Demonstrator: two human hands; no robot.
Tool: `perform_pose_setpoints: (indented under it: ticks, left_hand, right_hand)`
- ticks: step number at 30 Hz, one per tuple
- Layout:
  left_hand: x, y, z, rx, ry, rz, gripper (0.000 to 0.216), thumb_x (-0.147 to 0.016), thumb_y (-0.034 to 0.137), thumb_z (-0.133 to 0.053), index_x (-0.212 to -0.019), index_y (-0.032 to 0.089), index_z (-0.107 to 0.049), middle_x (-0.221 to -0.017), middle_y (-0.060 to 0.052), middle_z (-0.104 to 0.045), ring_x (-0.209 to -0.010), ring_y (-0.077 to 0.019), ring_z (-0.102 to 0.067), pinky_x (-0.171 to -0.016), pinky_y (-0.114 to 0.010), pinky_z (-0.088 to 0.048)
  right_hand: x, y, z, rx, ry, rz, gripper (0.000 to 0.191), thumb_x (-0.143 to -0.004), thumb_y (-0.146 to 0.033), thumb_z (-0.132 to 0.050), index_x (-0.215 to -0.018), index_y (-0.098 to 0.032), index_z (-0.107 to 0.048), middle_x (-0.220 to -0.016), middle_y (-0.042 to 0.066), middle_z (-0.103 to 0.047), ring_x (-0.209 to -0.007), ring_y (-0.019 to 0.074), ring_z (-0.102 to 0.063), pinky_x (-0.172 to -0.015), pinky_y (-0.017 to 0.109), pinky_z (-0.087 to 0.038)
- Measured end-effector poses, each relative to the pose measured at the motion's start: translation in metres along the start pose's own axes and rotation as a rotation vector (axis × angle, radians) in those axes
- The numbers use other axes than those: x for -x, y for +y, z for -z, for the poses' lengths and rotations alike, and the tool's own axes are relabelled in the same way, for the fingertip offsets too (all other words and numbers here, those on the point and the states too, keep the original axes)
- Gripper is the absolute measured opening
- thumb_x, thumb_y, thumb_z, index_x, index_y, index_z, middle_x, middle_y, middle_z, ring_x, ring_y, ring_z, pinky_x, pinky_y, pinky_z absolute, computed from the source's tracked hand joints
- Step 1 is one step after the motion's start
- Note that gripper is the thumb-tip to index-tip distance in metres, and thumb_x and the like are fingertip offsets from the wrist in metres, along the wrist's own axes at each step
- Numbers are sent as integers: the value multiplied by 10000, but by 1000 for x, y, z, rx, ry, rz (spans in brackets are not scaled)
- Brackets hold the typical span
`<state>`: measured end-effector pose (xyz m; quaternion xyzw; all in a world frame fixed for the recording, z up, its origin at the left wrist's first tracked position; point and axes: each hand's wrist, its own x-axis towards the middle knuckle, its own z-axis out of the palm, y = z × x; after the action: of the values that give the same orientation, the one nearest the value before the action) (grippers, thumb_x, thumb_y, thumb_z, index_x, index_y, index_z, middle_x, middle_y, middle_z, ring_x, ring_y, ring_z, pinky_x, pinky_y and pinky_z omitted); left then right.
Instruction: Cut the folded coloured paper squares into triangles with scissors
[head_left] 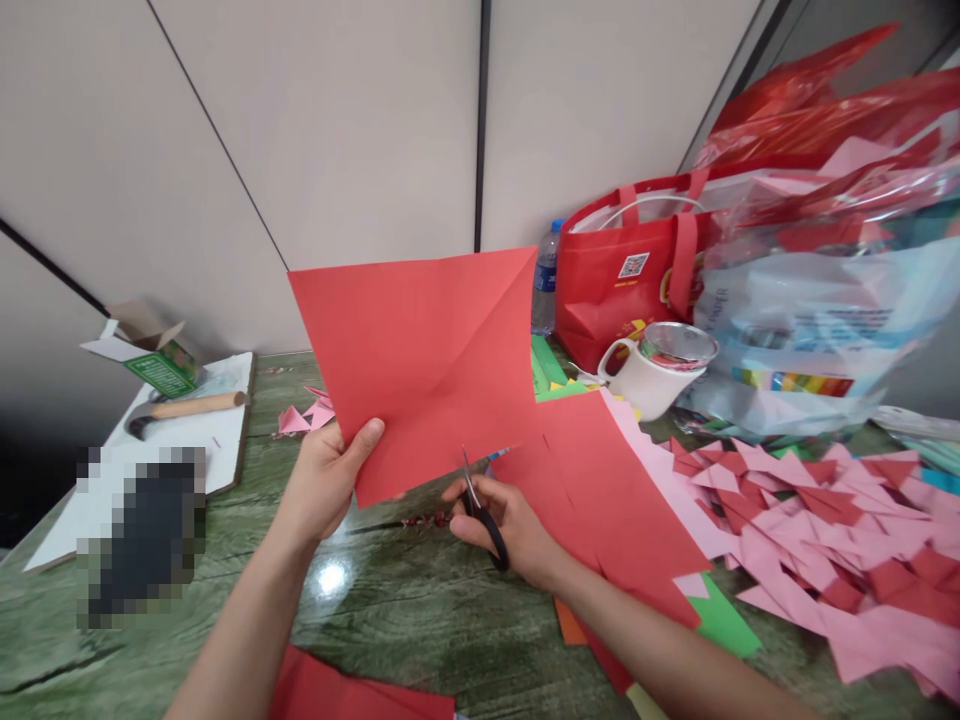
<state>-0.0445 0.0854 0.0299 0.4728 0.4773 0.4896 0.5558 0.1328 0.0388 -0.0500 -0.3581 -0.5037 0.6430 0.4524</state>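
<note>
A sheet of red paper (420, 360) is raised above the table, with a diagonal crease running to its upper right corner. My left hand (326, 475) pinches its lower left edge, thumb on the near face. In my right hand (506, 530) is a pair of scissors (491, 530) with black handles. The blades point up at the bottom edge of the red paper, and part of them is hidden behind it. Beside my right hand lies a stack of red sheets (607, 490), with pink, green and orange paper showing under it.
Folded pink and red paper pieces (810, 530) cover the right side. Behind them stand a white mug (652, 380), a red bag (630, 270), a plastic bag (817, 320) and a bottle (546, 280). A hammer-like tool (187, 405) and green box (161, 365) lie left; red paper (352, 690) lies near me.
</note>
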Motion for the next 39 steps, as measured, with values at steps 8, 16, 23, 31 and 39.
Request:
perform_pose_setpoints:
  ticks: [8,16,23,31,39]
  left_hand:
    - [-2,-5,2,19,-22,-20,292,-682,333,-622,-925,173,-636,-886,-52,-683,-773,-222,-623,-629,-319,-509]
    - [0,-4,-3,22,-15,-69,311,-685,335,-618,-944,164,-632,-946,-60,-670,-836,-228,-607,-681,-325,-501]
    - [2,-3,-3,20,-13,-111,247,-695,300,-618,-912,187,-645,-904,-33,-676,-818,-208,-605,-658,-289,-493]
    - [3,-2,-3,0,-21,-122,234,-709,300,-603,-908,184,-644,-898,-27,-676,-829,-214,-601,-657,-292,-495]
    - [3,-3,-3,-11,-28,-128,286,-719,301,-592,-971,169,-622,-949,-49,-663,-866,-229,-592,-677,-316,-500]
  right_hand:
    - [2,3,-1,24,12,43,334,-641,-393,-655,-863,-175,-533,-655,-26,-462,-581,88,-429,-536,221,-330]
    - [5,4,-2,68,73,95,295,-655,-359,-648,-862,-185,-530,-643,-25,-475,-582,97,-437,-545,228,-336]
    - [6,3,-3,59,83,98,275,-654,-315,-654,-864,-182,-537,-632,-28,-481,-560,90,-427,-525,223,-331]
    - [7,3,-3,68,96,71,270,-643,-329,-655,-835,-175,-545,-613,-29,-486,-537,83,-423,-509,214,-333]
    - [7,5,-3,47,110,56,259,-646,-310,-655,-830,-160,-550,-589,-38,-484,-500,65,-406,-482,200,-318]
